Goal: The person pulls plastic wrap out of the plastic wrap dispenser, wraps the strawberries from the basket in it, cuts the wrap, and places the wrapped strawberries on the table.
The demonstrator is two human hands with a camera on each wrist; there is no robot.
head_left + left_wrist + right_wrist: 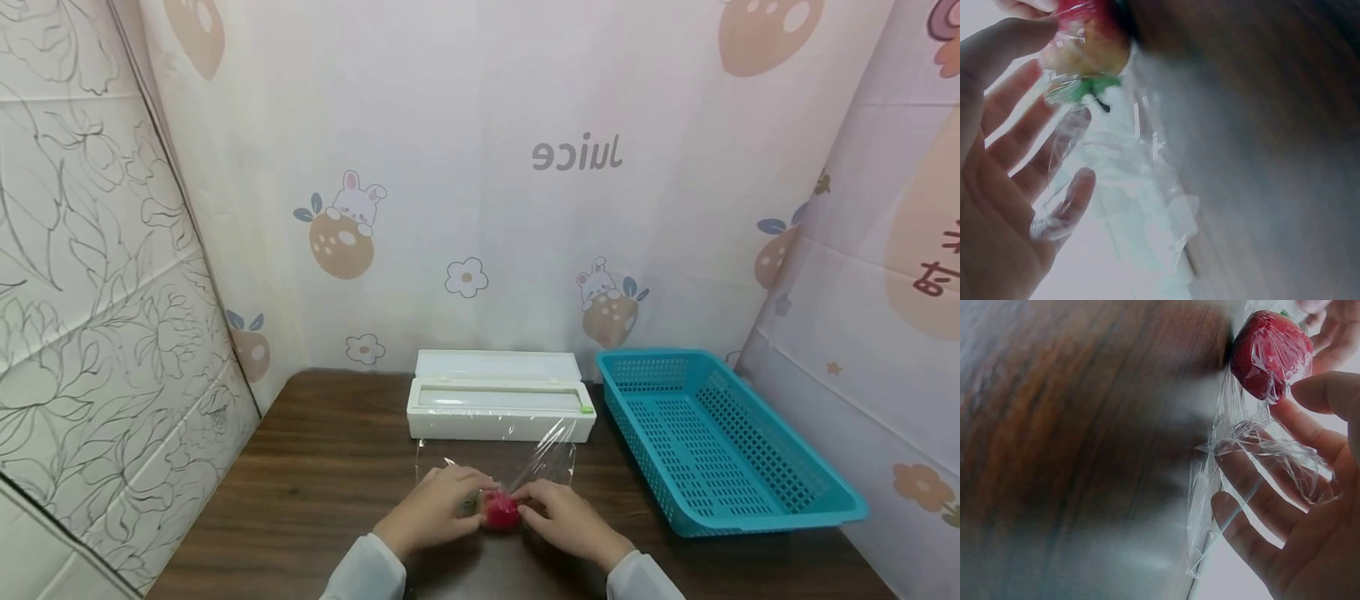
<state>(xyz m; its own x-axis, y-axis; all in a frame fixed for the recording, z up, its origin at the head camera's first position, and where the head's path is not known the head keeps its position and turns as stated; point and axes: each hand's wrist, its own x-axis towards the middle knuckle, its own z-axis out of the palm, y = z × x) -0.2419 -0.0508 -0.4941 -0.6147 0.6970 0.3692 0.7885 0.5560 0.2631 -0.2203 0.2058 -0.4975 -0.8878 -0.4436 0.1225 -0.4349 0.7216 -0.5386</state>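
- Dark brown wood-grain table (315, 467), spread beneath a long white box (502, 427) with a tilted-back lid and reaching out to the box's left.
- Bare left hand (442, 508), in front of the box's left half: thumb and forefinger pinching the fruit's left side, other fingers spread, crumpled plastic over the outer ones.
- Round, glossy, red-and-yellow fruit (501, 510) with green leaves (1094, 87) and a thin dark stem (1103, 106), in front of the box's middle, between both hands. Probably light and firm (perhaps an imitation, judging by the shine), slippery under its covering. Best taken low across its two rounded sides, clear of leaves and stem.
- Sheet of clear, thin plastic film (551, 442), stretching from the front of the box to the fruit. Likely weightless, limp, clingy and easy to crumple or tear; better held flat by its edges.
- Bare right hand (562, 517), in front of the box's right half: thumb and forefinger pinching the wrapped fruit's right side, remaining fingers spread behind bunched film.
- Shallow turquoise plastic mesh basket (750, 525), right of the box.
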